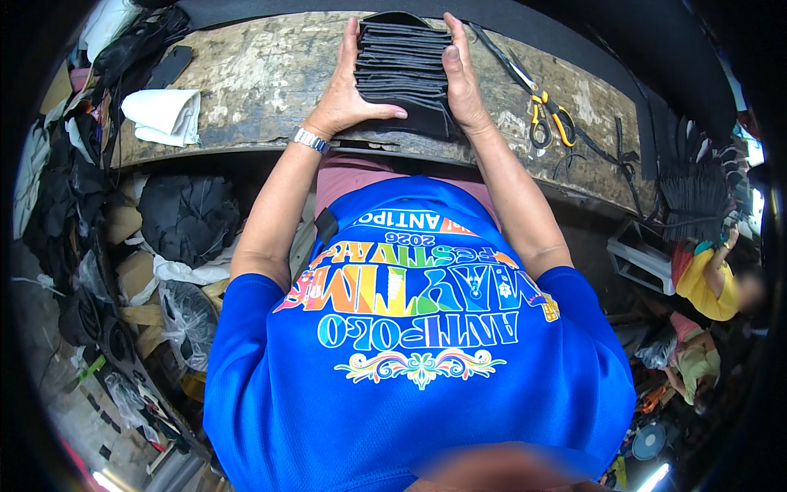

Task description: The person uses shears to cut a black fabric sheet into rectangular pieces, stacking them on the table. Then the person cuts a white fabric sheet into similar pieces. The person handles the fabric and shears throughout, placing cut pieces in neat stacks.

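Stack (pixel 403 67), black | table (pixel 262 70) | grip: left hand (pixel 346 97) + right hand (pixel 465 86), clamping its sides

2 hands (pixel 339 100) (pixel 465 92) at 1 stack (pixel 402 70)

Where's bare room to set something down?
Worn wooden table: between folded white cloth and left hand; also right of the scissors, beyond the black strips. Crowded: the middle, where that hand and the right hand flank stacked black pieces.

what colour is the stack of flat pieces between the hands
The stack looks black; the head view, the only one here, shows it best.
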`<state>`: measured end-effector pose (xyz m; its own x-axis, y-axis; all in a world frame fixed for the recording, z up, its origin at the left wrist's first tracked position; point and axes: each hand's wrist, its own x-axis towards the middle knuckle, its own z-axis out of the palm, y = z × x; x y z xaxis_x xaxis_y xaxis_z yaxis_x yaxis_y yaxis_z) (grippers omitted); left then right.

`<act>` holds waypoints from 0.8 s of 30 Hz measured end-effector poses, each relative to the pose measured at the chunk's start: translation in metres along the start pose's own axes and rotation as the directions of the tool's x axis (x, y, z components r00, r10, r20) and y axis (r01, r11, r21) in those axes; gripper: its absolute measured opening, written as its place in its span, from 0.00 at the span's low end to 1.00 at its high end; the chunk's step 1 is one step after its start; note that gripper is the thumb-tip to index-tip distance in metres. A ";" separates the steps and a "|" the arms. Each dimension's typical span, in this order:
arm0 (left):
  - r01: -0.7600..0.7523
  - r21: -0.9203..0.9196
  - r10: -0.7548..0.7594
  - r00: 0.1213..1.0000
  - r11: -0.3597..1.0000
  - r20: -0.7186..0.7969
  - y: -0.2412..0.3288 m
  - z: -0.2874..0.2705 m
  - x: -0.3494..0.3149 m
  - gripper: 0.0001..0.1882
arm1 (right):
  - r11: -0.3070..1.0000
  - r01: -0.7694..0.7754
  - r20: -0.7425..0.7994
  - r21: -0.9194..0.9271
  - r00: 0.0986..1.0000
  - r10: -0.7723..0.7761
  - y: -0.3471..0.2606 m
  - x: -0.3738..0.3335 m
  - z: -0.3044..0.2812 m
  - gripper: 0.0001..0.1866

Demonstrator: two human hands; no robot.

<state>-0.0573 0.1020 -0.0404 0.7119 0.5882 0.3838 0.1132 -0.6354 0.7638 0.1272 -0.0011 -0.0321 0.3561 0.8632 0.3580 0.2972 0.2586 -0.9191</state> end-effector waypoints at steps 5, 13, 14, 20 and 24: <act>-0.003 0.011 0.002 0.998 1.000 0.055 -0.001 0.003 0.002 0.82 | 0.999 -0.006 -0.047 -0.051 0.999 0.003 0.008 0.009 -0.011 0.40; -0.025 0.122 0.015 0.997 0.992 0.080 0.001 0.003 0.000 0.81 | 0.976 -0.211 0.228 -0.046 0.949 0.216 -0.017 0.060 -0.028 0.24; -0.032 0.126 0.023 0.997 0.991 0.073 0.001 0.004 0.000 0.81 | 0.940 -0.196 0.242 -0.280 0.933 0.267 -0.025 0.068 -0.036 0.24; -0.033 0.059 0.030 0.999 0.998 0.042 0.001 0.004 0.002 0.80 | 0.922 -0.078 0.546 -0.380 0.785 0.291 -0.021 0.106 -0.038 0.28; 0.010 0.031 -0.012 0.999 0.999 0.051 0.000 0.005 0.001 0.79 | 0.805 0.169 0.542 -0.568 0.813 0.212 -0.025 0.094 -0.030 0.34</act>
<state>-0.0532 0.1007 -0.0424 0.7450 0.5693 0.3477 0.1418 -0.6445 0.7513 0.1800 0.0601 0.0294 -0.1277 0.9918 0.0069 0.8028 0.1074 -0.5866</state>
